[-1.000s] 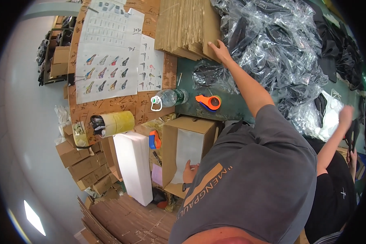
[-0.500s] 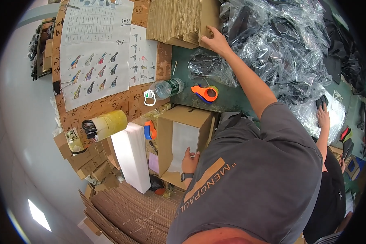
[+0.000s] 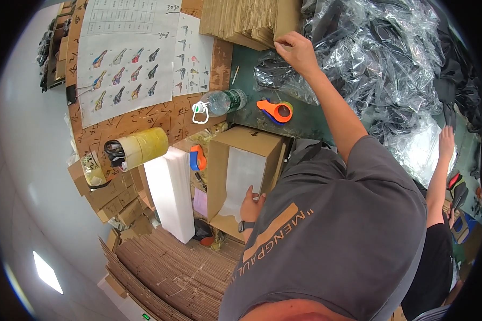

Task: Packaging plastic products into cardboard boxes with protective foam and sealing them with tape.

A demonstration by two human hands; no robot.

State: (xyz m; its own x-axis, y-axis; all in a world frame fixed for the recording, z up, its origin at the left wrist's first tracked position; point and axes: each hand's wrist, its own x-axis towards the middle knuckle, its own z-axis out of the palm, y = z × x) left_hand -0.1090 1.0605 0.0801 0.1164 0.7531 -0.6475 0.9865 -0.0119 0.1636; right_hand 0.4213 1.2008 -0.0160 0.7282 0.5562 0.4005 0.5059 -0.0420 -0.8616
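the stack of flat brown corrugated cardboard sheets [image 3: 251,21] lies at the far edge of the dark green table [image 3: 310,115]; the right hand [image 3: 294,51] pinches the edge of the top sheet, and it is best peeled off singly, by its stiff ribbed edge. the left hand [image 3: 251,202], fingers curled, steadies the open brown cardboard box with white lining [image 3: 241,176] just below the table. crinkled clear plastic bags [image 3: 380,59] and an orange tape dispenser [image 3: 276,109] lie nearby.

The person's own shoulder hides most of the left hand [image 3: 251,202] at the cardboard box [image 3: 235,160], while the stack of flat cardboard sheets [image 3: 249,21] runs off the top edge.
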